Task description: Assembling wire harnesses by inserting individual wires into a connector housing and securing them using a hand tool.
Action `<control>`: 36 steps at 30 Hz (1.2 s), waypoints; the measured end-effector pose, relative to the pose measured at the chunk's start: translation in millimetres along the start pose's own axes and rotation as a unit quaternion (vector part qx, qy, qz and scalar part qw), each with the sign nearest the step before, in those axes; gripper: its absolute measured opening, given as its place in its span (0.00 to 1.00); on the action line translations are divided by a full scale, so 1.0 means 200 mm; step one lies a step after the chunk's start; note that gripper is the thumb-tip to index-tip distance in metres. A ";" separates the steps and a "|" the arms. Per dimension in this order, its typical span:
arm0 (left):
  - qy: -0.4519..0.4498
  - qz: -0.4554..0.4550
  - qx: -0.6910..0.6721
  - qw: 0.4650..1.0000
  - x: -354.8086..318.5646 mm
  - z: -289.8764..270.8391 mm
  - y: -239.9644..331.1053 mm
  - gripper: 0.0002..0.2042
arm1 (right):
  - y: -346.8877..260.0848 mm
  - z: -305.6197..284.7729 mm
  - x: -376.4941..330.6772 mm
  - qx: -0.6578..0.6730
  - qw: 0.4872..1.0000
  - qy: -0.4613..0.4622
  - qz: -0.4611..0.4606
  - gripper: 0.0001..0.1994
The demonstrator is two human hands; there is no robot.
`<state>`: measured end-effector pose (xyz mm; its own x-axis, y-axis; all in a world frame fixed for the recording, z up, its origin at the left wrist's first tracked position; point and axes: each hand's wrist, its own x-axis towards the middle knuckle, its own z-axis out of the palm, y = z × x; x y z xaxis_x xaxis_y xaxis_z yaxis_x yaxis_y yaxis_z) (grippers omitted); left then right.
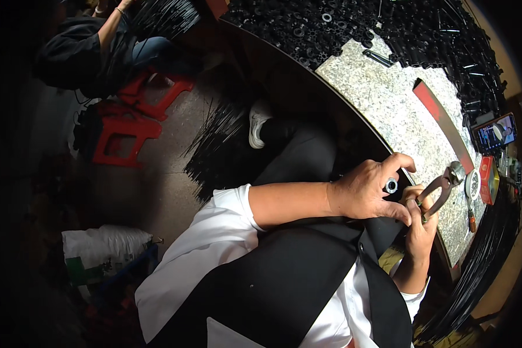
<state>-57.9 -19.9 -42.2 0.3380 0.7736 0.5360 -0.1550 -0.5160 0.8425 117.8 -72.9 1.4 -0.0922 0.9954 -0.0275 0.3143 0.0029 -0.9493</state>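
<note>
My right hand (421, 232) is closed around the handles of metal pincers (456, 173), whose rounded jaws point up over the table's edge. Beside it, my left hand (365, 188) has its thumb and index finger spread apart. A small round metal tube end (391, 185) with a dark hole shows between them, seemingly held by the other fingers, which are mostly hidden. The left thumb tip comes close to the right hand's fingers. Both hands are at the near edge of the speckled table (371, 98).
Black small parts (307, 29) heap along the table's far side. A red-and-grey strip (443, 124), phone (496, 133), white ring (472, 184), red box (489, 180) and screwdriver (471, 220) lie rightward. Black rods (220, 139) lean by my leg. Red stools (124, 136) and a co-worker (81, 52) are left.
</note>
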 end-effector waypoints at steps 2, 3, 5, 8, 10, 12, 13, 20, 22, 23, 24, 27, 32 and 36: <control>0.018 0.011 -0.012 1.000 0.01 0.04 -0.02 0.39 | 0.00 -0.02 -0.02 0.025 0.999 -0.005 0.032 0.03; 0.035 0.027 -0.025 0.999 0.01 0.06 -0.03 0.39 | -0.01 -0.02 -0.02 0.024 0.999 0.000 0.036 0.03; 0.000 -0.016 -0.030 0.999 0.02 0.04 -0.01 0.39 | -0.04 -0.03 -0.02 0.031 0.999 0.022 0.038 0.04; 0.012 -0.037 -0.020 0.999 0.01 0.01 0.00 0.38 | -0.05 0.02 0.00 0.097 0.992 0.045 0.063 0.06; 0.007 -0.056 -0.030 0.998 -0.01 -0.01 0.01 0.38 | -0.09 0.04 0.03 0.107 0.992 0.030 0.061 0.06; -0.026 -0.111 -0.036 0.993 -0.01 -0.01 0.05 0.40 | -0.06 0.03 0.05 0.150 0.988 0.010 0.022 0.07; -0.039 -0.105 -0.034 0.993 0.00 -0.01 0.06 0.39 | -0.07 0.03 0.05 0.190 0.981 0.012 0.023 0.08; -0.061 -0.062 -0.006 0.996 -0.02 0.04 0.08 0.37 | -0.02 0.08 0.03 0.319 0.946 0.055 0.011 0.08; -0.049 -0.030 -0.025 0.998 -0.02 0.05 0.05 0.39 | -0.01 0.09 0.06 0.298 0.953 0.048 0.004 0.08; -0.033 -0.013 -0.027 0.999 -0.01 0.07 0.04 0.41 | -0.01 0.09 0.07 0.301 0.952 0.062 0.002 0.07; -0.042 -0.036 -0.028 0.998 -0.01 0.05 0.05 0.41 | 0.00 0.10 0.07 0.289 0.953 0.083 0.030 0.07; -0.026 -0.016 -0.062 0.998 0.00 0.08 0.03 0.43 | -0.02 0.08 0.07 0.195 0.966 0.165 0.037 0.05; -0.010 0.018 -0.074 0.997 -0.01 0.13 -0.01 0.45 | 0.00 0.09 0.06 0.142 0.971 0.193 0.003 0.05; -0.021 0.010 -0.099 0.995 -0.03 0.13 -0.03 0.46 | 0.01 0.10 0.06 0.140 0.972 0.188 -0.001 0.04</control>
<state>-34.5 -31.4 -51.4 0.3710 0.7455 0.5536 -0.3402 -0.4456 0.8281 99.2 -63.6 -7.2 0.2757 0.9604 0.0414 0.0396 0.0317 -0.9987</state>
